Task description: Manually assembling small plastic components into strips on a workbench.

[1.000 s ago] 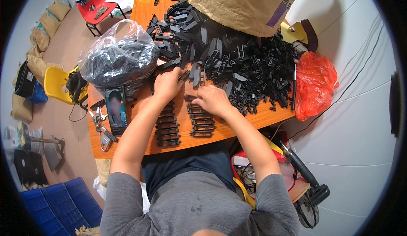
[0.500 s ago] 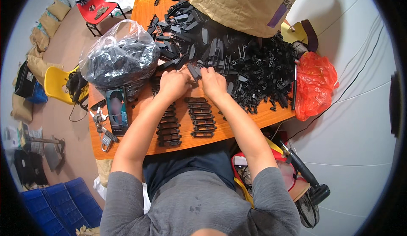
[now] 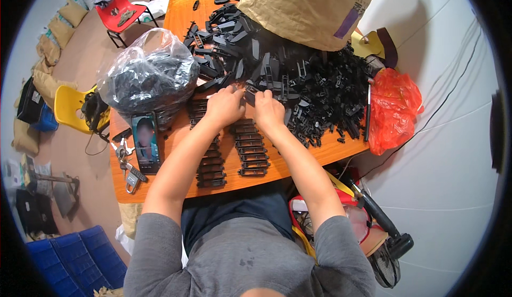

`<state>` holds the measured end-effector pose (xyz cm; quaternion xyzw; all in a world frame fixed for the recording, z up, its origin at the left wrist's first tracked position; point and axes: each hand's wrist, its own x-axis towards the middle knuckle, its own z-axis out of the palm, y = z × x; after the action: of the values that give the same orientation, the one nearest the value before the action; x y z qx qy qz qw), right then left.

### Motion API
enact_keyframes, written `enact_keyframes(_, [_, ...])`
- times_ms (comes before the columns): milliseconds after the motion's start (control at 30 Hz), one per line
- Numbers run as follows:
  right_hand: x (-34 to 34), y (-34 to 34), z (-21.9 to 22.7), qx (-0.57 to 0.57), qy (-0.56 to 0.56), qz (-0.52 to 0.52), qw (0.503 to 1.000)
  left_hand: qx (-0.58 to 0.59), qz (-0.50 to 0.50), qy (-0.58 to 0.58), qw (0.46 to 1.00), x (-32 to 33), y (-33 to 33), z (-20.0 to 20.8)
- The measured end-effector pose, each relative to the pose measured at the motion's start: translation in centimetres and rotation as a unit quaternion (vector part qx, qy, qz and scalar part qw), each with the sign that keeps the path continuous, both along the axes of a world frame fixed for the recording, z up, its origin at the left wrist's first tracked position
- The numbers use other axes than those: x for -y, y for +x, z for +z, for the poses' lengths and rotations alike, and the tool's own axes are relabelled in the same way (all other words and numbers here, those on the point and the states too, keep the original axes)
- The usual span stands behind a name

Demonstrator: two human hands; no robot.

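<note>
Between my two hands is a small black plastic part (image 3: 250, 95), partly covered by the fingers. My left hand (image 3: 226, 106) has its fingers closed on the part's left side. Pinching the right side is my right hand (image 3: 269, 111). Two columns of assembled-looking black plastic pieces lie on the table below the hands: a left column (image 3: 212, 169), partly behind my left forearm, and a right column (image 3: 253, 155). Just beyond my hands spreads a pile of long dark parts (image 3: 266, 65), and to its right a heap of smaller black parts (image 3: 333, 91).
A clear plastic bag (image 3: 152, 78) full of black parts stands at left, above a phone (image 3: 145, 142) and keys with a padlock (image 3: 132, 177). A large brown paper sack (image 3: 309, 9) rests over the pile. A red plastic bag (image 3: 396, 110) sits at the right edge.
The part between my hands has turned: its flat grey face showed before, and now a darker, slotted side shows. Both hands stay close together in nearly the same place.
</note>
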<state>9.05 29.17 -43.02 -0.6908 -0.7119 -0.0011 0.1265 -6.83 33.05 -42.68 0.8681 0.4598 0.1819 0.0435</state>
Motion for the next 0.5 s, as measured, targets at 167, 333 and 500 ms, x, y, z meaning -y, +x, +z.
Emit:
enact_keyframes(167, [-0.2, 1.4, -1.2, 0.04, 0.002, -0.004, 0.999, -0.081, -0.006, 0.085, 0.993, -0.3, 0.5, 0.3])
enact_keyframes(333, [-0.2, 1.0, -1.6, -0.016, 0.04, 0.013, 0.999, -0.054, -0.008, 0.025, 0.998, 0.0, -0.1, 0.6])
enact_keyframes(500, [0.1, 1.6, -1.0, -0.047, 0.054, 0.045, 0.996, -0.058, -0.081, -0.105, 0.989, 1.1, -1.1, 1.3])
